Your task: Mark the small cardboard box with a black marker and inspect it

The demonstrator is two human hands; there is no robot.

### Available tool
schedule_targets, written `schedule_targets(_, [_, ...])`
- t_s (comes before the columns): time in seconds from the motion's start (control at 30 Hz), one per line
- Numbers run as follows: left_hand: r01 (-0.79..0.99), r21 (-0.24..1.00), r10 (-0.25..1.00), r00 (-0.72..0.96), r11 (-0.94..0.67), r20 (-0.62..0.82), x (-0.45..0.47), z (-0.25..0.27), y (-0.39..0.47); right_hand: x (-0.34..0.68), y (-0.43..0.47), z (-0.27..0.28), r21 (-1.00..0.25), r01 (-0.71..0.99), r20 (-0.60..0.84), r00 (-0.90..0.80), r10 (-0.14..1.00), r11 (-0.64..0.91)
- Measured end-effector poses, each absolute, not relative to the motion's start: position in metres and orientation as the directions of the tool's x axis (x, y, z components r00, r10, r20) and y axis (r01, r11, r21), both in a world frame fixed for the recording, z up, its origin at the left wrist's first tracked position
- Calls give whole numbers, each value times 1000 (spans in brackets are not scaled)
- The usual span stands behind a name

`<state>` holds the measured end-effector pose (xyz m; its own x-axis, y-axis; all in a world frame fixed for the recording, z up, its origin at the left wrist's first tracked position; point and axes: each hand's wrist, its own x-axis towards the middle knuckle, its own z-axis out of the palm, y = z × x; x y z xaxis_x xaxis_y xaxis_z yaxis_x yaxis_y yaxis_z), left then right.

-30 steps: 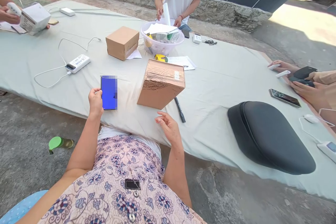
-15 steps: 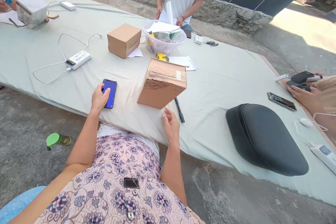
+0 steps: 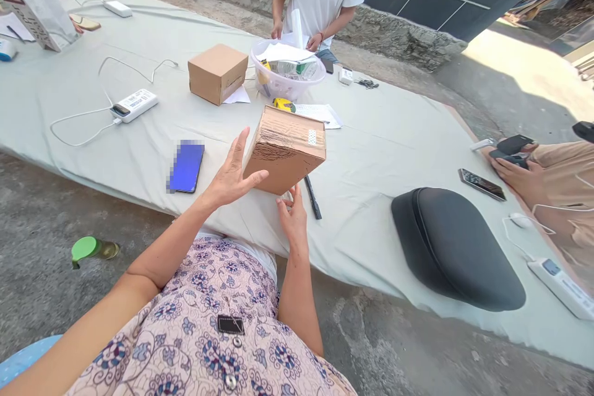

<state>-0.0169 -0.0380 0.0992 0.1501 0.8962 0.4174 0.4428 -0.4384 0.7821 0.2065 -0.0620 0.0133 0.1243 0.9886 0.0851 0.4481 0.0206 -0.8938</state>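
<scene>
A brown cardboard box [image 3: 286, 151] with dark scribbled lines and a small white patterned label stands on the covered table in front of me. Beside its left face is my left hand [image 3: 234, 176], fingers spread and thumb apart; whether it touches the cardboard I cannot tell. My right hand [image 3: 293, 213] is at the box's near lower edge, palm partly turned up, fingers loosely bent and holding nothing visible. To the right of that hand lies a black pen [image 3: 312, 198]. A phone with a blue screen [image 3: 188, 166] rests flat to the left, partly masked by pixels.
Behind stand a second cardboard box [image 3: 218, 74], a plastic basket [image 3: 288, 83] and a yellow tape measure [image 3: 284, 104]. A black case [image 3: 457, 247] sits at right. At left are a white power bank [image 3: 134, 105] and cable. Other people are around the table [image 3: 371, 154].
My left hand has left the phone and moved right to the box's left side, its fingers spreading. My right hand has shifted slightly, staying near the box's lower edge.
</scene>
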Motion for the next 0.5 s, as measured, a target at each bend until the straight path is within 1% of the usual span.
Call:
schedule_targets(0.07, [441, 752, 869, 175, -490, 464, -2, 102, -34, 205, -63, 16, -904, 427, 76, 89, 993, 31])
schedule_targets(0.13, [435, 751, 866, 198, -497, 458, 8, 104, -32, 203, -65, 16, -913, 408, 66, 85, 994, 26])
schedule_targets(0.23, [430, 773, 885, 207, -466, 418, 16, 104, -34, 204, -68, 16, -929, 371, 65, 109, 992, 20])
schedule_targets(0.33, [414, 781, 882, 167, -468, 440, 17, 102, -40, 207, -74, 20, -928, 373, 84, 162, 983, 18])
schedule_targets(0.43, [318, 821, 879, 116, -475, 463, 16, 100, -44, 214, -82, 33, -898, 438, 159, 236, 959, 41])
schedule_targets(0.5, [183, 879, 897, 72, -441, 435, 16, 95, -44, 220, -86, 45, -866, 495, 256, 303, 918, 77])
